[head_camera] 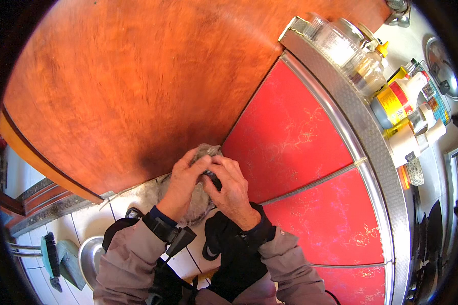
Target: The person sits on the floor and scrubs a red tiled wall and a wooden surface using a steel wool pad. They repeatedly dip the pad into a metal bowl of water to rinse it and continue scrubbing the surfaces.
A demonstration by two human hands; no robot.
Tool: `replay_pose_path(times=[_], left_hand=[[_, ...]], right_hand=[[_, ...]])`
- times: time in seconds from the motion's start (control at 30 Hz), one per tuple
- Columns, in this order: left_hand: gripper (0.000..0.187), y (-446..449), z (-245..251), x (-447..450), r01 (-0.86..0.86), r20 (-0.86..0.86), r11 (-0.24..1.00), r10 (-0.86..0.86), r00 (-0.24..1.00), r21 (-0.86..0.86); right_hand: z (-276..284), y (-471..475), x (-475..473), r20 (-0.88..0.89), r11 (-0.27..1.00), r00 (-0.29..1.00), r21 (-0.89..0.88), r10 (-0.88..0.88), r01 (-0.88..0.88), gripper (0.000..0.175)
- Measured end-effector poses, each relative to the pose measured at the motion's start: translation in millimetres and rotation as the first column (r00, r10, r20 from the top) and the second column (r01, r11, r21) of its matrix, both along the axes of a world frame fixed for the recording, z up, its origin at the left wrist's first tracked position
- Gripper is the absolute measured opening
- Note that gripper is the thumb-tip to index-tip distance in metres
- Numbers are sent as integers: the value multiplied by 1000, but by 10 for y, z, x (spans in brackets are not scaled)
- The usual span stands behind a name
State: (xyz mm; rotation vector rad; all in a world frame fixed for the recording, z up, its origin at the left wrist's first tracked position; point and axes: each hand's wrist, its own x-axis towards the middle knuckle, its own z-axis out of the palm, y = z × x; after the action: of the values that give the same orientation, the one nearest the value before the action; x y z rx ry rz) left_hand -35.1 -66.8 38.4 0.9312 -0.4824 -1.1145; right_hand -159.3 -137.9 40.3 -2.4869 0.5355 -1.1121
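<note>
My left hand [183, 179] and my right hand [231, 187] meet low in front of me, fingers bent around the gathered top of a thin see-through plastic bag [210, 150]. A dark bit shows between the fingertips, too covered to name. Below the hands, the crumpled body of the bag hangs or rests near the tiled floor; what it holds cannot be made out. Both hands are beside the corner where an orange-brown wooden panel [137, 87] meets a red cabinet door [290, 133] with a floral pattern.
On the right runs a metal-edged counter [351, 95] carrying clear plastic containers [334, 42], a jug with a yellow label [395, 105] and several bottles. At lower left, a broom head [49, 255], a grey-green dustpan [69, 263] and a metal bowl [89, 255] are on the white floor tiles [91, 225].
</note>
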Motion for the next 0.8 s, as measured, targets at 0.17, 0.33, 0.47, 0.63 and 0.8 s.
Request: replay_pose_path(times=[0.17,0.33,0.47,0.63,0.8], left_hand=[[25,14,-10,60,-21,-37,1000,21,999,4],[27,33,29,53,96,64,995,-96,993,6],[27,27,50,31,162,50,987,-162,986,2],[33,10,48,-50,144,92,989,-147,985,41],[36,23,39,-16,153,55,988,-154,987,18]], right_hand=[[-118,-10,19,139,947,983,313,-118,69,38],[-132,-38,-27,213,718,976,687,-49,-114,38],[-106,-14,-84,298,622,949,763,-99,-175,42],[-39,-30,-208,218,801,975,591,-44,-96,27],[413,-231,-513,84,982,980,75,-182,176,22]])
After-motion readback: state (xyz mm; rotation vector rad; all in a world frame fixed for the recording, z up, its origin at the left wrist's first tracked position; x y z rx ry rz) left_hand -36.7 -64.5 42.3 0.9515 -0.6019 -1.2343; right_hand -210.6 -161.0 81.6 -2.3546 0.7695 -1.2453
